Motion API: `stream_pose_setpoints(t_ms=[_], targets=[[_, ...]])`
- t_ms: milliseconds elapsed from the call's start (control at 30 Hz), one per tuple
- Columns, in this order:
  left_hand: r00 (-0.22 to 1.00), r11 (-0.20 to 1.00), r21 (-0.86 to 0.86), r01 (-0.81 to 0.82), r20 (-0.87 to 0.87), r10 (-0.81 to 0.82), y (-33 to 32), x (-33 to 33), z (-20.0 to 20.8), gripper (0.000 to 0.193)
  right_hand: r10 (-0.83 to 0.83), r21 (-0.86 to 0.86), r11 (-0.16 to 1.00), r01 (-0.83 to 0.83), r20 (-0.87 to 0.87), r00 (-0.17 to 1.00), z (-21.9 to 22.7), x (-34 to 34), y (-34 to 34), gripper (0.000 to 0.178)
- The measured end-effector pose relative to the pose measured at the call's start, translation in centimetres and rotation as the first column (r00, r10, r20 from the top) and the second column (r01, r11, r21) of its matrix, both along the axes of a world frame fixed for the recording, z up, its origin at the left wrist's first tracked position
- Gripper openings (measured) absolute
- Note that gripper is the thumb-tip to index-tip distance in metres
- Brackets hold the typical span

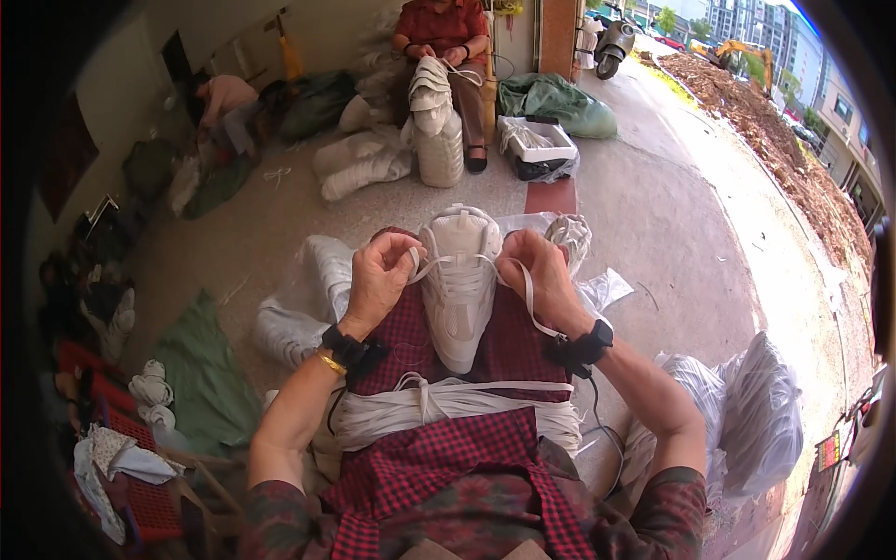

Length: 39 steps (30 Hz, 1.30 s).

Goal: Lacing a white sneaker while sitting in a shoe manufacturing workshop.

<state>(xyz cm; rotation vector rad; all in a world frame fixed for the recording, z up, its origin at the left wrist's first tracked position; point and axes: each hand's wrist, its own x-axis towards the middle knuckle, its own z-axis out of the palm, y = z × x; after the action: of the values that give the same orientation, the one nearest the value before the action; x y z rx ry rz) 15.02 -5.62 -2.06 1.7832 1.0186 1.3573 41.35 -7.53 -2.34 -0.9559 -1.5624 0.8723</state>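
A white sneaker (459, 308) rests between my knees, toe toward me and tongue away. Its flat white lace (467, 259) runs through the eyelets, with an end leading out to each side. My left hand (385, 271) pinches the lace at the shoe's left upper edge. On the right, my right hand (537, 271) grips the other end, and a loose length hangs below it toward the wrist. Across my lap, on a red and black checked apron (439, 467), lies a tied bundle of white laces (373, 418).
Wrapped stacks of white shoes (327, 280) stand left of my knees; plastic-wrapped bundles (761, 420) lie at the right. Ahead, a seated person (443, 37) handles lace over a shoe stack (439, 149). Beside them is a white bin (537, 140). A green sack (210, 364) and red crate (140, 448) are at left.
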Motion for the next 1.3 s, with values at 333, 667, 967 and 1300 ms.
stream_pose_setpoints(t_ms=[333, 667, 967, 1300], targets=[[0.996, 0.997, 0.080, 0.005, 0.093, -0.012, -1.4, -1.0, 1.5, 0.013, -0.266, 0.380, 0.917, 0.122, 0.352, 0.897, 1.5, -1.5, 0.6, 0.017], [0.989, 0.992, 0.080, -0.093, -0.105, 0.101, -1.0, 0.2, -0.2, 0.010, 0.062, 0.085, 0.991, -0.101, 0.371, 0.926, 4.0, -0.5, -0.4, 0.027], [0.991, 0.987, 0.084, -0.136, 0.009, 0.136, -1.4, 0.3, 0.1, 0.005, -0.159, 0.343, 0.864, -0.369, 0.880, 0.447, 8.0, -0.6, 1.3, 0.024], [0.946, 0.907, 0.397, -0.139, -0.217, 0.240, -1.6, 2.2, 0.8, 0.009, -0.196, 0.326, 0.763, -0.558, 0.939, 0.281, 8.5, -0.4, 2.6, 0.026]])
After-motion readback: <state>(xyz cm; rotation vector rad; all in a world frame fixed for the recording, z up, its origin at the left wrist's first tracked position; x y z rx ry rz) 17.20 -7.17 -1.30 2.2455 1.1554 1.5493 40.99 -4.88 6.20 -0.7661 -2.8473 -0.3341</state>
